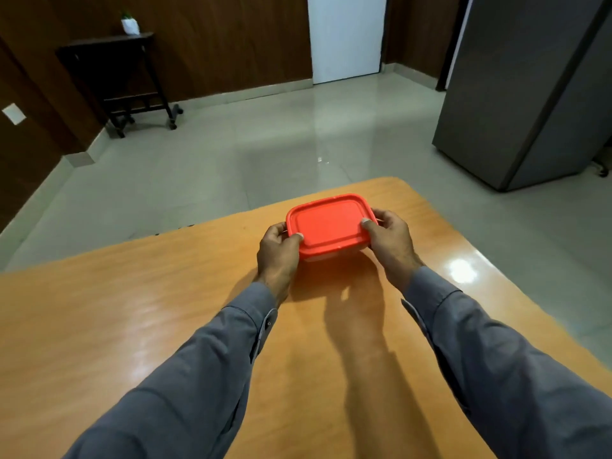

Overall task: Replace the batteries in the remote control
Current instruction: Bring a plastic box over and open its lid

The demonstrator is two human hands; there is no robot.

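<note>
— What does the person have hold of?

— A rectangular container (pixel 331 251) with a red lid (pixel 328 223), gripped from both short sides. The left hand (pixel 280 256) wraps the left end, thumb on the lid's rim and fingers curled round the far side. The right hand (pixel 390 241) does the same on the right end, thumb tip pressed on the lid's edge.

— So both sets of fingers are closed on it?

— Clamped on it, yes (the lid sits fully on the box, and its contents cannot be seen).

— And where is it?

— Near the far corner of the orange wooden table (pixel 165 309); whether it rests on the top or is held just above it cannot be told. Both arms wear grey sleeves (pixel 496 359).

— The remote control?

— It does not show anywhere in view.

— Anything beyond the table?

— A tiled floor (pixel 231 154), a dark side table (pixel 112 71) with a small potted plant (pixel 129 24), a white door (pixel 346 34) and a grey cabinet (pixel 530 94)
</note>
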